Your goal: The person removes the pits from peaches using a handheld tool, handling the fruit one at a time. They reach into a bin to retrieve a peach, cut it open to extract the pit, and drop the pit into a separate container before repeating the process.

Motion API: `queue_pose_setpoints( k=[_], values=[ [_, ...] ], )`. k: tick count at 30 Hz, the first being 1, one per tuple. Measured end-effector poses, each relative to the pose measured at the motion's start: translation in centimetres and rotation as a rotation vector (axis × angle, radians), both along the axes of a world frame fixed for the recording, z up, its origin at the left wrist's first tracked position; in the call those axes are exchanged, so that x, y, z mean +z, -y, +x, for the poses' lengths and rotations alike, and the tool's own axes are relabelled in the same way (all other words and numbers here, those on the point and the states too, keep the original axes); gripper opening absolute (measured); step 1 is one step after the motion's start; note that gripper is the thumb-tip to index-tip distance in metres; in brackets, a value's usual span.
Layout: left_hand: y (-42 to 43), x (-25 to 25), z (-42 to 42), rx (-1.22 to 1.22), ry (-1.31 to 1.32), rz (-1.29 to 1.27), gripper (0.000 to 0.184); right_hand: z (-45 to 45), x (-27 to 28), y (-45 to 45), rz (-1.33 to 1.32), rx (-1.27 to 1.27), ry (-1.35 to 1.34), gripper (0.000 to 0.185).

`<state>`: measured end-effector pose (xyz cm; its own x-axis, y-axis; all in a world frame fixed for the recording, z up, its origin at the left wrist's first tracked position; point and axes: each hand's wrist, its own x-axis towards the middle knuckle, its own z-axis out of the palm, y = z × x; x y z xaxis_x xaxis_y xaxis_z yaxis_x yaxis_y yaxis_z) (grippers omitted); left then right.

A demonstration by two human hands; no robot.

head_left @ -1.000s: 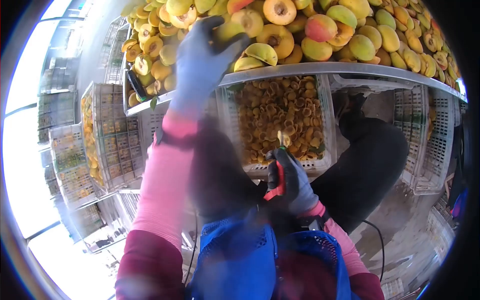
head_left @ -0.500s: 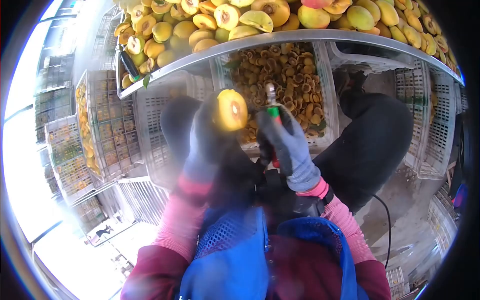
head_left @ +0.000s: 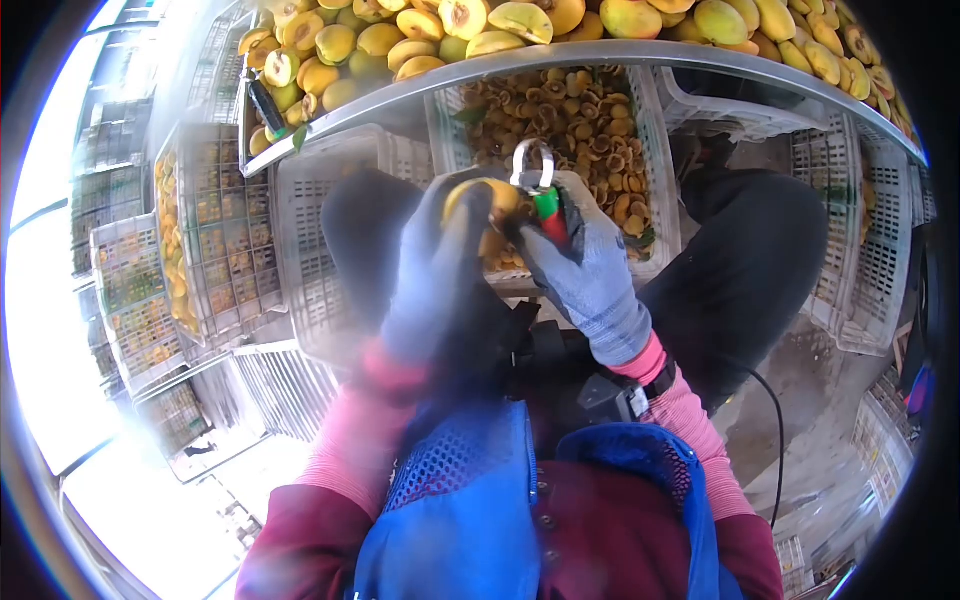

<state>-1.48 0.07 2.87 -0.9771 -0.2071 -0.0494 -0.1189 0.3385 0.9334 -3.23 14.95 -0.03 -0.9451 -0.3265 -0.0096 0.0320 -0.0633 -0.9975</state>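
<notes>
Gloved in grey-blue, my left hand is wrapped round a yellow fruit half. My right hand, in a matching glove, grips a tool by its red and green handle. The tool's looped metal blade points up, right beside the fruit. Both hands are close together above my lap, over the near side of a crate of hollowed fruit pieces. Ahead, a metal-edged table bears a heap of halved yellow fruit.
A dark-handled tool lies at the table's left corner. Crates holding fruit stand at the left. An upright crate is at the right. A black cable hangs by my right knee.
My left hand has come back from the heap with a fruit half and moved in beside the tool. My right hand has raised the tool, and its loop now faces the view.
</notes>
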Motion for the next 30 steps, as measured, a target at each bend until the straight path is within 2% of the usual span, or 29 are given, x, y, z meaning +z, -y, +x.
queue_pose_setpoints(
  k=[1, 4, 6, 7, 8, 10, 11, 13, 14, 16, 17, 19, 22, 24, 26, 30],
  values=[
    [-1.0, 0.8, -0.1, 0.162, 0.108, 0.129, 0.031, 0.8, -0.2, 0.2, -0.005, -0.020, 0.096, 0.031],
    [-1.7, 0.1, -0.1, 0.140, -0.044, 0.137, 0.036, 2.1, 2.2, -0.2, 0.314, 0.092, -0.002, 0.022],
    [-3.0, 1.4, 0.6, 0.237, 0.181, 0.162, 0.039, 3.3, 0.9, 0.4, 0.300, -0.088, -0.226, 0.018],
    [-3.1, 1.2, 0.7, 0.236, 0.156, 0.153, 0.040, 3.4, 0.6, 0.2, 0.305, -0.088, -0.243, 0.017],
    [-2.7, 0.3, 0.8, 0.164, 0.003, 0.039, 0.035, 3.5, 0.3, 0.1, 0.309, -0.087, -0.259, 0.017],
    [-1.9, -1.2, 0.7, 0.055, -0.316, -0.206, 0.034, 3.5, 0.9, -0.1, 0.248, -0.049, -0.096, 0.017],
    [-1.6, -1.4, 0.8, -0.044, -0.493, -0.471, 0.037, 3.5, 0.7, -0.1, 0.258, -0.044, -0.105, 0.017],
    [-1.4, -1.4, 1.0, -0.158, -0.625, -0.725, 0.047, 3.5, 0.2, 0.0, 0.278, -0.035, -0.121, 0.017],
    [-1.4, -1.4, 1.2, -0.172, -0.584, -0.713, 0.053, 3.6, 0.3, 0.0, 0.271, -0.044, -0.134, 0.017],
    [-1.6, -1.6, 1.7, -0.142, -0.442, -0.626, 0.045, 4.0, 0.6, -0.2, 0.259, -0.063, -0.156, 0.017],
    [-1.8, -1.6, 1.9, -0.097, -0.343, -0.553, 0.034, 4.1, 0.6, -0.2, 0.250, -0.034, -0.113, 0.018],
    [-1.7, -1.3, 2.0, -0.104, -0.213, -0.435, 0.025, 4.4, 0.4, -0.3, 0.233, 0.026, -0.026, 0.021],
    [-1.1, -0.5, 1.3, -0.223, -0.206, -0.352, 0.023, 5.4, -0.8, -0.4, 0.180, -0.042, -0.044, 0.028],
    [-1.0, -0.5, 1.1, -0.255, -0.305, -0.368, 0.023, 6.3, -1.9, 0.1, -0.136, 0.015, 0.114, 0.031],
    [-1.0, -0.7, 1.2, -0.208, -0.196, -0.324, 0.022, 6.6, -2.3, 0.0, -0.282, 0.082, 0.304, 0.033],
    [-0.9, -1.7, 1.5, -0.216, -0.101, -0.414, 0.025, 5.1, -1.4, -0.9, -0.180, 0.217, 0.543, 0.035]
  ],
)
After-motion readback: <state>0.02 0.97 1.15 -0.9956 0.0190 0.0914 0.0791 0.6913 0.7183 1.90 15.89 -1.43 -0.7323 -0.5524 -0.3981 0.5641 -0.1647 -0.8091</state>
